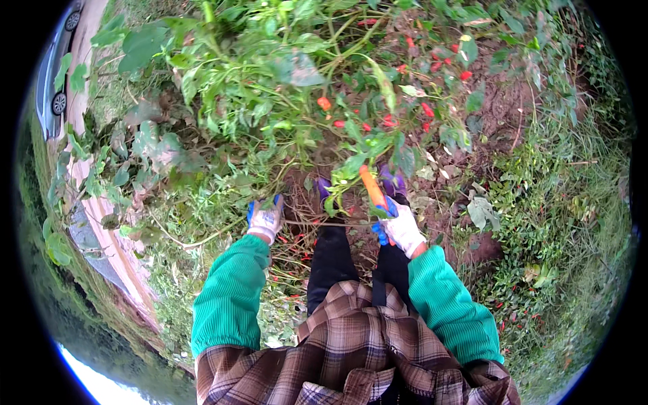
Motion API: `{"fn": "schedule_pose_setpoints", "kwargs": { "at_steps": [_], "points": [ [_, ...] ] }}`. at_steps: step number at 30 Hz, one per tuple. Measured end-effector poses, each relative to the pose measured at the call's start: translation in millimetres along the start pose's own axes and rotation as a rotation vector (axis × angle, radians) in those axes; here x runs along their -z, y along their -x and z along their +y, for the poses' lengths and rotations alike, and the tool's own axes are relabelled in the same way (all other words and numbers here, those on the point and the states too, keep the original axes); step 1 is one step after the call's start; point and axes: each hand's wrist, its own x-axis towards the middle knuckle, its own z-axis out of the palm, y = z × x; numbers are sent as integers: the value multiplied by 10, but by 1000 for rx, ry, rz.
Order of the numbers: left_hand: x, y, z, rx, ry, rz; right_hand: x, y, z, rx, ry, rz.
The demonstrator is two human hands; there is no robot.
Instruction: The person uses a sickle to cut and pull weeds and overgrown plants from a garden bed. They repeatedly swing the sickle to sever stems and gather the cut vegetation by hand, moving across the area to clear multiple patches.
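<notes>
I'm seeing R hand (403,229) clamping fingers on orange tool (372,185); L hand (266,217) hanging nr plant (233,94), can't tell if its fingers are apart.

The camera sits on the person's head and faces steeply down, close above the plaid shirt (354,337), with the left hand (266,217) and right hand (403,231) near mid-view and chili plants (253,91) beyond; its wide fisheye bends the road (111,236) and car (50,101) over there along the left rim.

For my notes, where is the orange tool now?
In the head view, the orange tool is just right of centre, in the right hand, beside a purple shoe.
</notes>
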Motion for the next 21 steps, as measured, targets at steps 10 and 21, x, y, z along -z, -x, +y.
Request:
{"fn": "schedule_pose_setpoints", "kwargs": {
  "at_steps": [10,21],
  "points": [
    [-417,-267,-569,402,70,-247,-1135,-506,478,152,574,-90],
    [-457,-137,-712,234,-64,-184,-1210,-164,58,-370,121,-70]
  ]
}}
